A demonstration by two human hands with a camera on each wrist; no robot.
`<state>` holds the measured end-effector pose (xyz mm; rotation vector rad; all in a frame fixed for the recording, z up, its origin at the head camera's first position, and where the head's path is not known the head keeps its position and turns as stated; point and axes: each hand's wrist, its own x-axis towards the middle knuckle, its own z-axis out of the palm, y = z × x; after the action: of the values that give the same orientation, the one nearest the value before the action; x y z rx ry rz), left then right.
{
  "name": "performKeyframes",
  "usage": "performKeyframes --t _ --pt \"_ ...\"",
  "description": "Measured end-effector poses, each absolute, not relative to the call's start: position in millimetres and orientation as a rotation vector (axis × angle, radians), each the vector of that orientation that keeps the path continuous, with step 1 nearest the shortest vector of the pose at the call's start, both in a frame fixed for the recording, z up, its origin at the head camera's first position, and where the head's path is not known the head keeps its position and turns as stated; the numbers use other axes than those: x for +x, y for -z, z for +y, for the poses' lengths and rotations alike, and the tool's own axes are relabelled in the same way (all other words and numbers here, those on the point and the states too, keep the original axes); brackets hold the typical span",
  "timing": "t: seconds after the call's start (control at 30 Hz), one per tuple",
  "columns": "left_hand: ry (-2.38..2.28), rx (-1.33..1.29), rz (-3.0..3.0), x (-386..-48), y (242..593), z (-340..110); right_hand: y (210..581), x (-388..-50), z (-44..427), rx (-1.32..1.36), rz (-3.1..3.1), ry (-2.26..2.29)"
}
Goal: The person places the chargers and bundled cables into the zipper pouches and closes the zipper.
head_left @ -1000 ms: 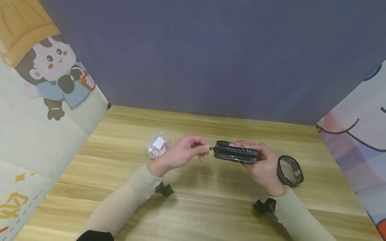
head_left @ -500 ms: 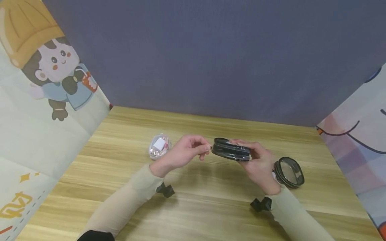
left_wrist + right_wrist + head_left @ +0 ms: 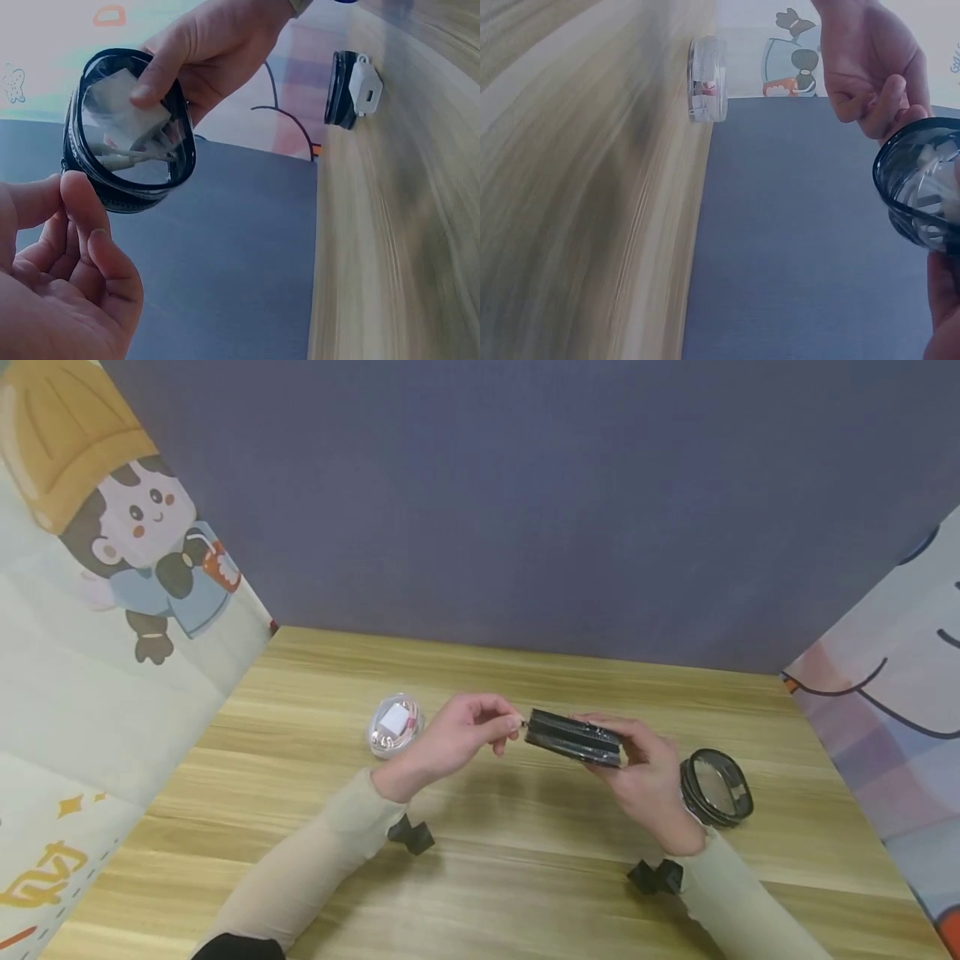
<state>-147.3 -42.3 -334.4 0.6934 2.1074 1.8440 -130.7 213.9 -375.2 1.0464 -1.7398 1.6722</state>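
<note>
Hands: two, the left hand (image 3: 457, 739) and the right hand (image 3: 648, 777). Black pouches: two, the held pouch (image 3: 572, 739) and the right pouch (image 3: 717, 787). Clear cases: one, left on the single bench (image 3: 525, 902): the round case (image 3: 718, 79). White plugs: three, the case plug (image 3: 393, 720), the held plug (image 3: 120, 105) and the third plug (image 3: 367, 86) at the right pouch. Sleeves: two, left sleeve (image 3: 322, 835), right sleeve (image 3: 742, 893). The held pouch's cables (image 3: 118, 160) cannot be counted.
</note>
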Motion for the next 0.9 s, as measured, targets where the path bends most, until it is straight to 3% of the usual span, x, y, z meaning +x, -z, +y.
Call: performKeyframes --t 0.47,0.9 --pt "-1.784 0.716 2.062 -140 341 -54 363 -113 194 1.194 -1.456 -1.783" --pt "-1.8 0.731 1.991 -136 347 -60 370 -106 190 1.174 -1.443 -1.892"
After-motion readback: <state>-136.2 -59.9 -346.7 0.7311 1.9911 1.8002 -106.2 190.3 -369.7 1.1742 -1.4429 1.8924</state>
